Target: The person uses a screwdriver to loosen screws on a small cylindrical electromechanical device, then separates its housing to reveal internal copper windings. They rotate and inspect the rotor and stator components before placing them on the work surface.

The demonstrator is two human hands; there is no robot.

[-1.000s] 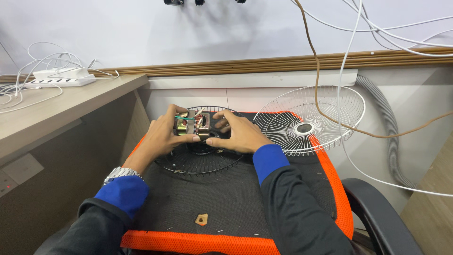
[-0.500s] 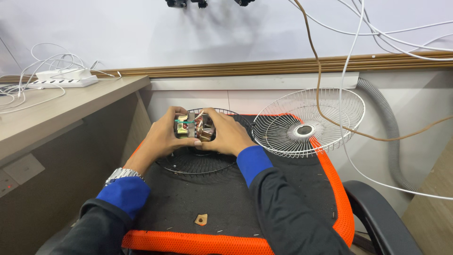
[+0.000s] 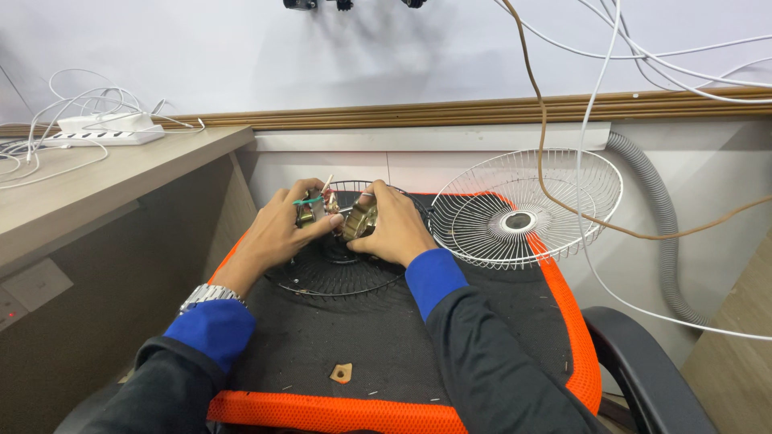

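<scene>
While both hands meet mid-frame in the head view, the small fan motor point(image 3: 338, 215) sits between them, long axis roughly left-right, just above the black fan guard point(image 3: 338, 269) on the chair seat point(image 3: 322, 354). Left hand point(image 3: 277, 233) grips one end, right hand point(image 3: 394, 233) the other; equally near.

both arms wear dark sleeves point(image 3: 490, 362) with bright blue cuffs point(image 3: 434, 273). a silver metal watch point(image 3: 205, 295) circles the wrist of the left hand point(image 3: 273, 233). the right hand point(image 3: 398, 233) is bare.
</scene>
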